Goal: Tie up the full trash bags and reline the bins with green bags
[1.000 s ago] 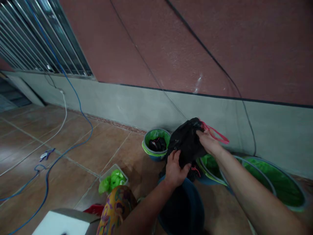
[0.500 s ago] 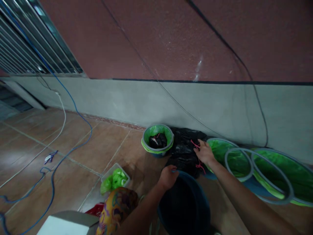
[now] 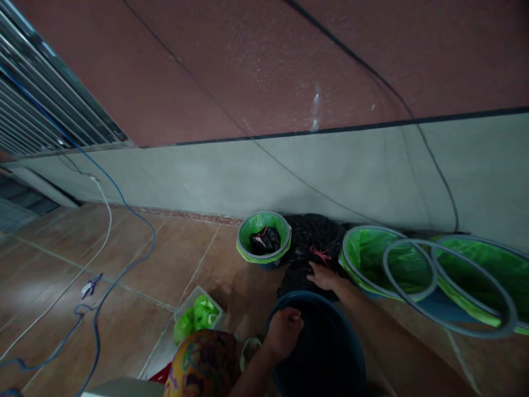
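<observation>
A dark blue bin [image 3: 355, 353] stands right in front of me, its inside in deep shadow. My left hand [image 3: 284, 332] is at the bin's left rim, fingers curled; what they hold, if anything, is hidden. Just beyond the bin, my right hand [image 3: 326, 277] has its fingers closed on a black garbage bag [image 3: 291, 280], with the fingertips partly hidden. Behind it, against the wall, slumps another black garbage bag [image 3: 312, 231], tied with a pink string [image 3: 320, 253].
A small bin with a green liner [image 3: 264, 258] holds a black bundle. To the right are green-lined bins [image 3: 363, 253] and loose grey rings [image 3: 512, 309]. A clear tub [image 3: 219, 320] with green bags sits left, near patterned cloth [image 3: 198, 358]. A blue cable [image 3: 97, 331] crosses the floor.
My right hand has moved down and left from the pink strings onto the nearer black bag. My left hand has dropped lower along the bin's rim. The camera view has tilted slightly.
</observation>
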Action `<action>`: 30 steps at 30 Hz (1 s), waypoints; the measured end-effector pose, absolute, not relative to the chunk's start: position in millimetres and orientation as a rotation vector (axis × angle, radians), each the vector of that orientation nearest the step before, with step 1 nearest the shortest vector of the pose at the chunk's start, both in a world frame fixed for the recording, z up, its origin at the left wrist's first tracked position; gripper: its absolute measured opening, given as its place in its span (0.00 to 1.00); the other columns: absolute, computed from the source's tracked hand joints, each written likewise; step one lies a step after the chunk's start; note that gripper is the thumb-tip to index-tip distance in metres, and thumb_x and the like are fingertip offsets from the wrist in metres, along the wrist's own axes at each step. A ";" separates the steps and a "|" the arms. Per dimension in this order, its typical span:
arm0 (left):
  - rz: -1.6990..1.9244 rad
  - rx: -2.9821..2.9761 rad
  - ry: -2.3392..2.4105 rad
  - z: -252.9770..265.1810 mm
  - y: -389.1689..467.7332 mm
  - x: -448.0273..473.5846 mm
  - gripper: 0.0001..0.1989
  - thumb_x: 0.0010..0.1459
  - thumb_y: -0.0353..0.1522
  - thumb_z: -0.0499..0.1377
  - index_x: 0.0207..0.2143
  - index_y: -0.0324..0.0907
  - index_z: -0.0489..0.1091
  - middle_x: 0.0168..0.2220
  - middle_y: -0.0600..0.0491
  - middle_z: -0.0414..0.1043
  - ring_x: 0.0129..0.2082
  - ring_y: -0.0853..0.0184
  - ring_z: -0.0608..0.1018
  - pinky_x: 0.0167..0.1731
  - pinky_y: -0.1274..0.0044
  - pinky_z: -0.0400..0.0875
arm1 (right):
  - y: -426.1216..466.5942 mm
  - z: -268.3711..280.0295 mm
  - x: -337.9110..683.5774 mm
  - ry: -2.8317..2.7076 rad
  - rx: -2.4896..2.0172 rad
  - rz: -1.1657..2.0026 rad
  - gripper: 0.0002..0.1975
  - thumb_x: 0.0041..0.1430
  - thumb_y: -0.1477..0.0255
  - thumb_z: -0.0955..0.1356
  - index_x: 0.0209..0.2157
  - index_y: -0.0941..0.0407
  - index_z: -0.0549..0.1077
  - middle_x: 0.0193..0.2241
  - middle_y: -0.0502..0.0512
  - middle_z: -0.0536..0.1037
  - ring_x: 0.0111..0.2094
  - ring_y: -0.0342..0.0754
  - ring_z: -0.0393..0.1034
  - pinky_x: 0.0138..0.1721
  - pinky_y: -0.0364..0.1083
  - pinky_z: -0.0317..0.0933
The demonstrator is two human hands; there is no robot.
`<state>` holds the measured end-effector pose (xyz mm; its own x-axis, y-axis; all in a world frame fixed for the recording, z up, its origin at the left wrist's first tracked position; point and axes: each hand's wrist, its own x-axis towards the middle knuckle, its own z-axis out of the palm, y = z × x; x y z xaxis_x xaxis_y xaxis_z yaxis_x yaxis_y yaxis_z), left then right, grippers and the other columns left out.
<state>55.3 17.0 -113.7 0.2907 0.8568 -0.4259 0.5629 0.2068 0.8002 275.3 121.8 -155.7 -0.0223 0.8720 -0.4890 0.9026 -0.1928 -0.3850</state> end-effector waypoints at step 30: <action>0.888 1.419 1.342 1.5 1.9 -44.2 0.16 0.56 0.38 0.59 0.44 0.41 0.76 0.42 0.48 0.79 0.41 0.64 0.78 0.43 0.76 0.71 | -14.6 -124.3 309.2 2.347 2.243 -1.096 0.16 0.56 0.64 0.60 0.38 0.52 0.77 0.38 0.55 0.83 0.41 0.51 0.77 0.43 0.48 0.68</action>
<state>-44.2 1.9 1.5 0.1316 0.9860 -0.1028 0.2912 0.0607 0.9547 309.2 -14.6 -124.3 -0.1201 0.9685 -0.2181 0.7890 -0.0402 -0.6131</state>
